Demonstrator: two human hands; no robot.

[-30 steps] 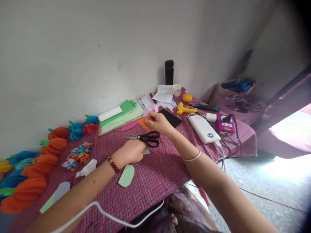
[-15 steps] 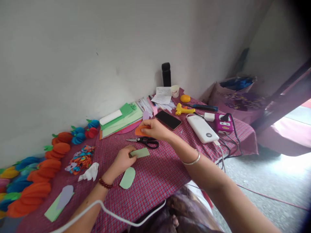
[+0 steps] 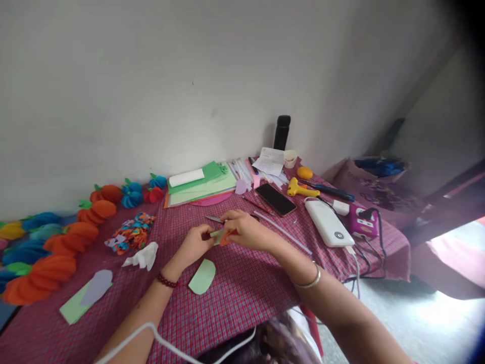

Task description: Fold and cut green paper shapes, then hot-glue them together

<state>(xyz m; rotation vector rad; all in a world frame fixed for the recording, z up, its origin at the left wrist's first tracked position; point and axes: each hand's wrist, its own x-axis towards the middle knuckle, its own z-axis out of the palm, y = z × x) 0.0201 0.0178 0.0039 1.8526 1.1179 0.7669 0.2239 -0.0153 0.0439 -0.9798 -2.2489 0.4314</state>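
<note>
My left hand [image 3: 194,246] pinches a small light green paper piece [image 3: 215,234] over the checked cloth. Right beside it, my right hand [image 3: 244,230] has its fingers closed on an orange paper piece [image 3: 228,237], which meets the green one. Whether the two pieces are joined is hidden by my fingers. Behind my right hand lie scissors [image 3: 213,218], their blades showing and most of the handles covered. A light green paper cut-out with a rounded end [image 3: 202,277] rests on the cloth just in front of my hands.
Paper pumpkins [image 3: 71,237] line the left side, near a heap of paper scraps [image 3: 132,233]. Coloured sheets [image 3: 204,189] lie against the wall. To the right are a phone [image 3: 275,198], a yellow glue gun [image 3: 301,188], a white power bank [image 3: 329,222] and a purple socket box [image 3: 362,222].
My right hand has come down with the orange paper to meet the green piece in my left hand. A red pencil and a white strip now show beyond my right arm. The view has shifted.
</note>
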